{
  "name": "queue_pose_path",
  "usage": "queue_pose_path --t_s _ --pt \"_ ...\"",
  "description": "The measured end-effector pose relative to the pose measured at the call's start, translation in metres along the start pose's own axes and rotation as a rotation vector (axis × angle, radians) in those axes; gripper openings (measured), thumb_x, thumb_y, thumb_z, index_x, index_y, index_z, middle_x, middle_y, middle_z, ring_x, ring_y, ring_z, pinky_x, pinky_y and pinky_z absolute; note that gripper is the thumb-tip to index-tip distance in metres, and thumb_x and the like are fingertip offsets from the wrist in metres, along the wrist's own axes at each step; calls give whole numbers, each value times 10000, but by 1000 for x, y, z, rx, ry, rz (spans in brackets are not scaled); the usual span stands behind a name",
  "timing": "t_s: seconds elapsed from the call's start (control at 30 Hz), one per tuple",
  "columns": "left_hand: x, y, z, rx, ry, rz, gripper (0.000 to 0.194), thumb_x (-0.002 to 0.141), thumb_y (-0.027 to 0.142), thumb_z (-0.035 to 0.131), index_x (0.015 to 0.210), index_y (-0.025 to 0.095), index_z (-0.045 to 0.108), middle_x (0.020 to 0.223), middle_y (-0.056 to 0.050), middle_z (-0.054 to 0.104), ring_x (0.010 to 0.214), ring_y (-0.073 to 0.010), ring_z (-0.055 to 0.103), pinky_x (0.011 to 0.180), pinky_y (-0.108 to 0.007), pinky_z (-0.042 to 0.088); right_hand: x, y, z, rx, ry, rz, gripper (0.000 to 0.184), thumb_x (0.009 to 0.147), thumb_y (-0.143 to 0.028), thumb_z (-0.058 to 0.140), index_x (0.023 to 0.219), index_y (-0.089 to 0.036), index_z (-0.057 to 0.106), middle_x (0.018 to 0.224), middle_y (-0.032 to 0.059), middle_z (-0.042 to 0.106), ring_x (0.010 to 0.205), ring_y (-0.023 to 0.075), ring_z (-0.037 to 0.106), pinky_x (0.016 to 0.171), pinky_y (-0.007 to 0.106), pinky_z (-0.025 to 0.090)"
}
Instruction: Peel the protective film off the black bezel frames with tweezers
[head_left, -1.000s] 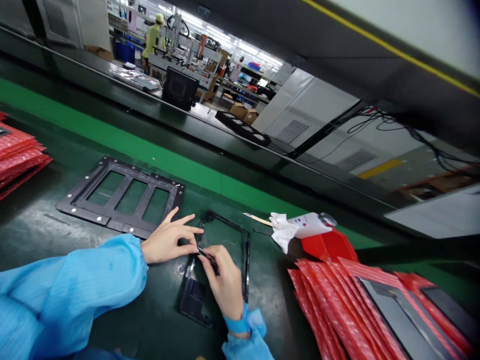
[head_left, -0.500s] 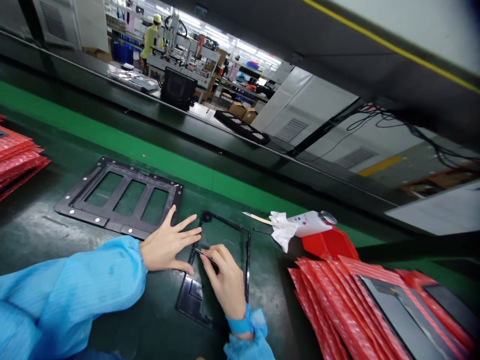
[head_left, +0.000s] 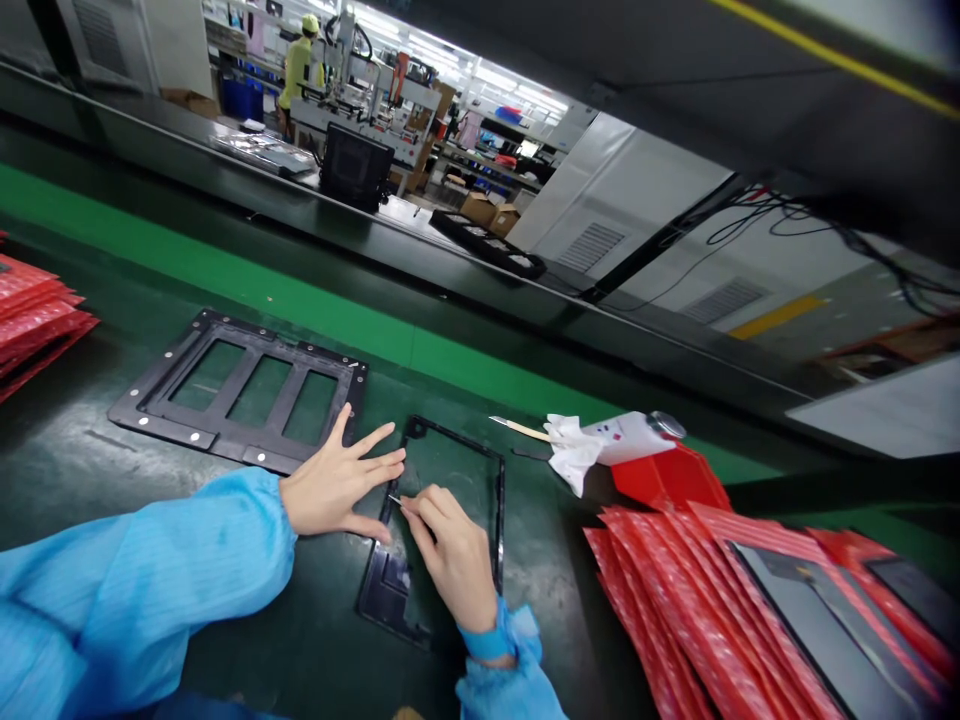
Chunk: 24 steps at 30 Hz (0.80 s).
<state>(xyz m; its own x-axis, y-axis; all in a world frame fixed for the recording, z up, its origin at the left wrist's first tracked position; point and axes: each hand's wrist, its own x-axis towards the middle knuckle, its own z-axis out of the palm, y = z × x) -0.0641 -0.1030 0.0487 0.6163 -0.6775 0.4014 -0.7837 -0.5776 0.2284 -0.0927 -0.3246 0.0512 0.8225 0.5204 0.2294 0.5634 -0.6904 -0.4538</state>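
A thin black frame (head_left: 501,500) with a solid panel at its near left corner lies flat on the dark green bench. My left hand (head_left: 337,482) is spread, fingers stretched, with its fingertips and thumb on the frame's left side. Pinched in my right hand (head_left: 454,560) is a thin tool with a metal tip (head_left: 395,499), its tip at the inner edge of that same left side. Most of the tool is hidden by my fingers, so its exact kind is unclear. Behind my left hand sits a larger black fixture plate (head_left: 225,410) with three rectangular windows.
To the right are red bubble-wrap sleeves (head_left: 660,600) with flat dark panels, a white bottle (head_left: 634,437), a crumpled white tissue (head_left: 574,450) and a light-handled blade (head_left: 521,429). More red sleeves (head_left: 37,320) stack at left. Beyond a ledge, a person (head_left: 300,75) stands among machines.
The camera view has shifted slightly. Both hands stay in nearly the same place on the frame, the tool tip still at its left side.
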Motion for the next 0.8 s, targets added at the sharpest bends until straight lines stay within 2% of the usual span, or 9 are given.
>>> queue_pose_path --t_s 0.13,0.3,0.6,0.8 --pt "0 0 0 7 -25 -3 770 830 675 485 1385 146 415 1398 -144 495 1431 -323 205 1083 -691 -105 -1 0 -1 24 -30 -12 207 1022 -260 389 908 -220 557 883 35 549 867 189 548 715 289 425" --pt "0 0 -1 -9 -57 -2 789 828 686 476 1390 138 395 1430 -141 456 1434 -318 195 1086 -682 -119 0 -1 1 59 24 37 206 1020 -261 392 895 -223 550 888 36 542 871 189 546 740 292 429" --pt "0 0 -1 -10 -37 0 758 840 678 467 1380 149 414 1409 -149 480 1426 -325 220 1090 -678 -109 0 -1 0 27 -24 -10 190 1021 -250 385 922 -227 545 899 33 555 883 190 544 736 293 424" --pt "0 1 -1 7 -22 6 756 836 663 492 1385 149 411 1394 -147 499 1420 -325 238 1095 -684 -71 1 -1 1 21 20 26 191 1017 -244 388 895 -226 533 906 34 554 884 190 548 752 294 426"
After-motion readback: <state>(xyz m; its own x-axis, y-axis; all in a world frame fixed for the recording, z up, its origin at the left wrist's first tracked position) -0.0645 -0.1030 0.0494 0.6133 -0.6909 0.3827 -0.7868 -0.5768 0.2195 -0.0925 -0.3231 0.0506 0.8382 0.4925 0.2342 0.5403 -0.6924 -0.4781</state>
